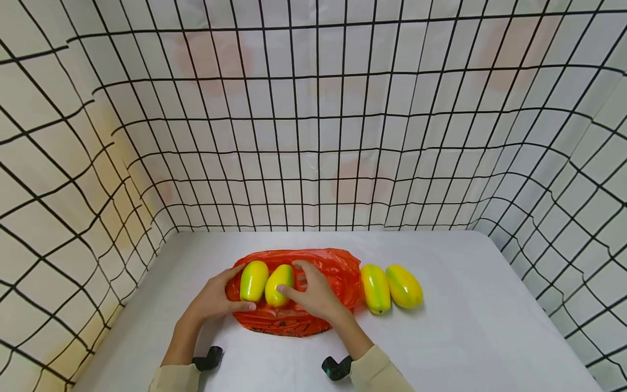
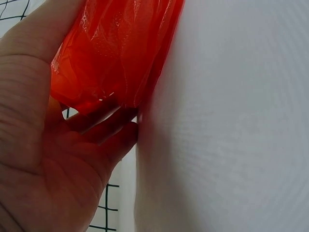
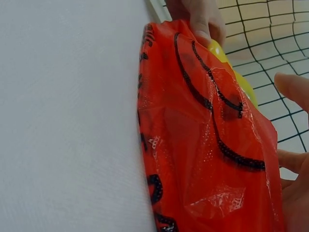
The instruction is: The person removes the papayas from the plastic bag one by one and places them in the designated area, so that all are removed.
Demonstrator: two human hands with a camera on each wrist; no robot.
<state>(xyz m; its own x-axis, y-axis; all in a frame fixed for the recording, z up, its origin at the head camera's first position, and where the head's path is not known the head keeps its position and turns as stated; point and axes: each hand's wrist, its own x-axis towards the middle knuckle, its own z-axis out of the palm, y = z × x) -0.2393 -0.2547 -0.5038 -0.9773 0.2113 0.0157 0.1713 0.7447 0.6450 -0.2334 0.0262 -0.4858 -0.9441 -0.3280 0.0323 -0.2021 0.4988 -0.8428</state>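
A red plastic bag (image 1: 338, 272) printed with black lines lies on the white table. Two glossy yellow-green fruits, a left one (image 1: 254, 281) and a right one (image 1: 280, 287), sit side by side on it. My left hand (image 1: 215, 295) curves round the bag's left end, thumb and fingers apart; in the left wrist view its fingers (image 2: 108, 130) reach beside the red plastic. My right hand (image 1: 315, 292) spreads over the bag, its thumb overlapping the right fruit's edge. The bag's front side (image 3: 203, 130) fills the right wrist view, with the right hand's fingers at its edge.
Two more yellow-green fruits, one (image 1: 376, 288) beside the bag's right end and another (image 1: 404, 286) touching it, lie on the table (image 1: 480, 321). White walls with black grid netting (image 1: 318, 136) stand at the back and both sides.
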